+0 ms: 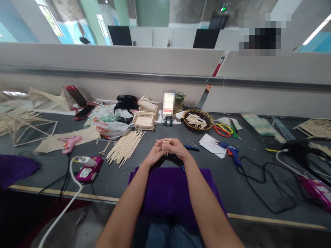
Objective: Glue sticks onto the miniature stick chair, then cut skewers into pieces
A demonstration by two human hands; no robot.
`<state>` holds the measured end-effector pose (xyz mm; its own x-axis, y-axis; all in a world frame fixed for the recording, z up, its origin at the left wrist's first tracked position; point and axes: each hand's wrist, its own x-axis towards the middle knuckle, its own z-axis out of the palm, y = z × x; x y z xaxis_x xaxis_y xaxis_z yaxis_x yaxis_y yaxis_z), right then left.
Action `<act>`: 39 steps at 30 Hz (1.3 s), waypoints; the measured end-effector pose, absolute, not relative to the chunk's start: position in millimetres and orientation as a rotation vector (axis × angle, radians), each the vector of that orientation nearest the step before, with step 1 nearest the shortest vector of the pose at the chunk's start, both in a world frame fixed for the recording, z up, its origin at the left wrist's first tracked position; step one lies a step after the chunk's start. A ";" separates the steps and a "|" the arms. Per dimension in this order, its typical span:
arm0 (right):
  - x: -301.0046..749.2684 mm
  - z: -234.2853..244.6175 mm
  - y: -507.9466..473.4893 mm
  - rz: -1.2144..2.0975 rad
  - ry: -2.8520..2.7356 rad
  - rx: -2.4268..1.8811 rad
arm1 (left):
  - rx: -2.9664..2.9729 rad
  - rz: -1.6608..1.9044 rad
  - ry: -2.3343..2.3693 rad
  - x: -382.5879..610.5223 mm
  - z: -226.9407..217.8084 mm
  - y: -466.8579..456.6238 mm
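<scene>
Above the near part of the dark table, my left hand (pixel 155 153) and my right hand (pixel 176 147) come together, fingers closed round a small piece made of short wooden sticks (pixel 166 145). Much of that piece is hidden by the fingers. Under my forearms lies a purple cloth (pixel 168 193), folded over the table edge. A dark blue tool (pixel 191 148) rests partly behind my right hand; its kind is hard to make out. To the left of my hands is a fanned bundle of long wooden sticks (pixel 126 147).
Small stick furniture (pixel 144 120) stands behind, beside a lit phone (pixel 169 103). A round basket (pixel 198 119) holds short sticks. A blue glue gun (pixel 234 154) with a looped cable lies right, a pink glue gun (pixel 71 144) left, near a purple power strip (pixel 90 169).
</scene>
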<state>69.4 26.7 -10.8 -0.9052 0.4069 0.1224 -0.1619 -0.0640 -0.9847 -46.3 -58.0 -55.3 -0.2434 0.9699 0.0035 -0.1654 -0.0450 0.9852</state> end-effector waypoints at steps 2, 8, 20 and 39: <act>68.9 -12.3 26.0 2.004 -1.848 -0.254 | 0.978 1.468 1.232 -47.5 -55.4 -58.9; 65.7 -17.2 24.5 1.956 -1.818 -0.287 | 0.958 1.453 1.299 -49.0 -48.8 -63.6; 67.4 -18.2 26.2 1.887 -1.844 -0.263 | 0.903 1.464 1.218 -47.0 -56.0 -62.1; 68.9 -24.2 29.8 1.977 -1.848 -0.191 | 0.946 1.470 1.202 -42.7 -62.4 -61.0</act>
<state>68.9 29.8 -24.2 -0.9001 0.3944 0.1850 -0.2111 -0.0234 -0.9772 -42.7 -61.0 -62.4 -0.2205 0.9753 -0.0120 -0.2052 -0.0344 0.9781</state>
